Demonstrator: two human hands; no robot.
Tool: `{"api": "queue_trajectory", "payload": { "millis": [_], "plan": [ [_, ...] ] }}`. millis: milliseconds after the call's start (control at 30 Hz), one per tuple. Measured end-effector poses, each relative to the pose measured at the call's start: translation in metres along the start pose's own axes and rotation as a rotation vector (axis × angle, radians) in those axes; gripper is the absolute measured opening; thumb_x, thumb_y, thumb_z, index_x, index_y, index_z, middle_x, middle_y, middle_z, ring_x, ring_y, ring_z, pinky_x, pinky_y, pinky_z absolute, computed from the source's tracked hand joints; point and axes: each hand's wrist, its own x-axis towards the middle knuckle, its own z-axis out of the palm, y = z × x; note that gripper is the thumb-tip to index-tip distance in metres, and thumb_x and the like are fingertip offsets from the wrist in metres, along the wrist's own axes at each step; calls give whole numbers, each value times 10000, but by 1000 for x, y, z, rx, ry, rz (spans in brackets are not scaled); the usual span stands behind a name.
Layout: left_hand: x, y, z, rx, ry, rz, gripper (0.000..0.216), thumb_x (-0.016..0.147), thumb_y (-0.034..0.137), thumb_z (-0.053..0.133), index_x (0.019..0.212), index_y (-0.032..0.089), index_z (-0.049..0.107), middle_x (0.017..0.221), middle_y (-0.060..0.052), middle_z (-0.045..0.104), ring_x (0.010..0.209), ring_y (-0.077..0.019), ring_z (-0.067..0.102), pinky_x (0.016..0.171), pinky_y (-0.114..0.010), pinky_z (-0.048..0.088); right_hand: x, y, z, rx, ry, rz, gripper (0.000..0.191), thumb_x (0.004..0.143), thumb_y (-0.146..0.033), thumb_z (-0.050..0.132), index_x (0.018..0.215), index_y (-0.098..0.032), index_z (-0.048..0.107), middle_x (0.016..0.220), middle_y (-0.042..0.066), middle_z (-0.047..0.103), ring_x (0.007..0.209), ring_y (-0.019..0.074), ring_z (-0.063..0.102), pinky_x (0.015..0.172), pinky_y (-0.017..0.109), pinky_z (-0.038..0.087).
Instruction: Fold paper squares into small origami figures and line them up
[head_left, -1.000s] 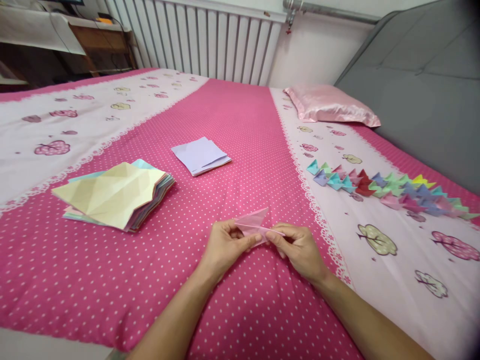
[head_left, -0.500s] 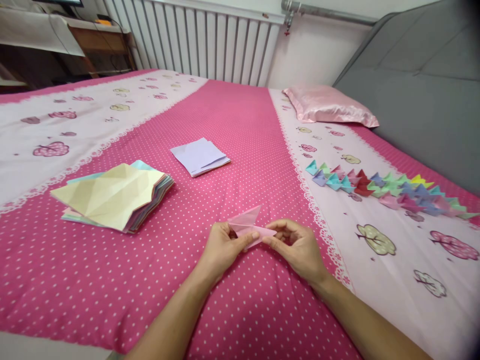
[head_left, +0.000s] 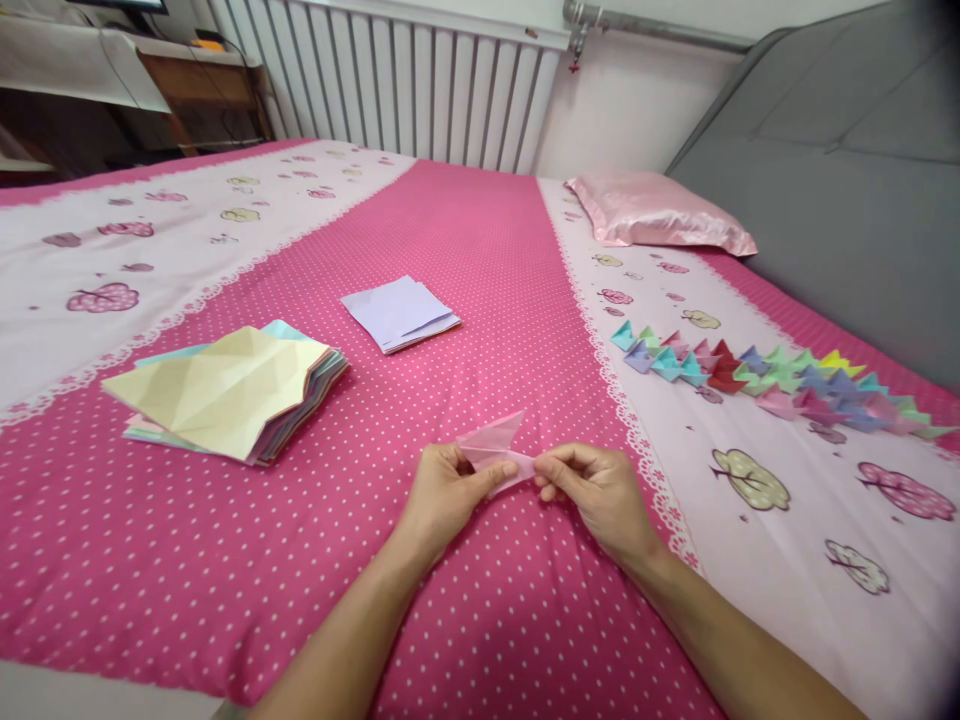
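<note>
A pink sheet of origami paper (head_left: 493, 436), folded with a pointed flap standing up, is held just above the dotted bedspread. My left hand (head_left: 450, 490) grips its left part, thumb on the front and fingers behind. At the paper's right tip, my right hand (head_left: 592, 490) pinches the corner between thumb and forefinger. Beyond my hands lies a small stack of lilac square paper (head_left: 401, 310). To the left sits a thicker pile of creased paper (head_left: 225, 390), pale yellow on top.
Rows of small folded paper boats (head_left: 780, 378) in many colours stand on the right of the bedspread (head_left: 480, 240). A pink pillow (head_left: 660, 212) lies behind them, by the grey headboard (head_left: 840, 170). A white radiator (head_left: 420, 85) lines the far wall.
My right hand has closed on the paper's right tip, its fingers curling in and covering the point. The left hand and the stacks stay where they were.
</note>
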Motion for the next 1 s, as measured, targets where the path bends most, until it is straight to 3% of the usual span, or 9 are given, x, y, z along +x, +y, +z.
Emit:
{"api": "queue_trajectory", "payload": {
  "millis": [100, 200, 367, 733, 1000],
  "plan": [
    [0, -1, 1, -20, 5, -24, 249, 620, 367, 699, 605, 121, 669, 564, -8, 610, 464, -59, 453, 464, -187, 342, 1, -1, -1, -18, -55, -51, 186, 760, -336, 613, 710, -159, 640, 626, 17, 638, 572, 123, 594, 558, 241, 490],
    [-1, -3, 1, -45, -80, -13, 218, 613, 349, 708, 653, 135, 695, 608, -17, 644, 503, -78, 501, 508, -204, 383, 1, -3, 1, -42, -102, -90, 156, 758, -318, 618, 779, -167, 646, 739, 34, 655, 688, 146, 604, 629, 260, 491],
    [-3, -5, 2, -20, -181, 19, 215, 625, 333, 705, 713, 137, 706, 684, -42, 679, 565, -107, 548, 559, -228, 410, -2, -3, 3, -70, -126, -106, 154, 778, -297, 595, 715, -163, 635, 670, 16, 631, 629, 129, 576, 598, 241, 465],
    [-1, 2, 0, -93, 10, 14, 249, 658, 355, 677, 634, 111, 637, 531, -7, 571, 474, -65, 474, 489, -187, 367, 0, -4, -2, -116, -52, -88, 155, 764, -276, 578, 662, -160, 564, 599, -10, 549, 527, 101, 499, 491, 210, 403],
    [-1, 2, 0, -83, -44, -7, 232, 694, 333, 649, 655, 106, 678, 587, -54, 640, 491, -74, 517, 513, -189, 407, -2, 1, 2, -108, 99, -191, 134, 727, -263, 641, 817, -194, 569, 748, 9, 633, 693, 144, 611, 631, 244, 494]
  ]
}}
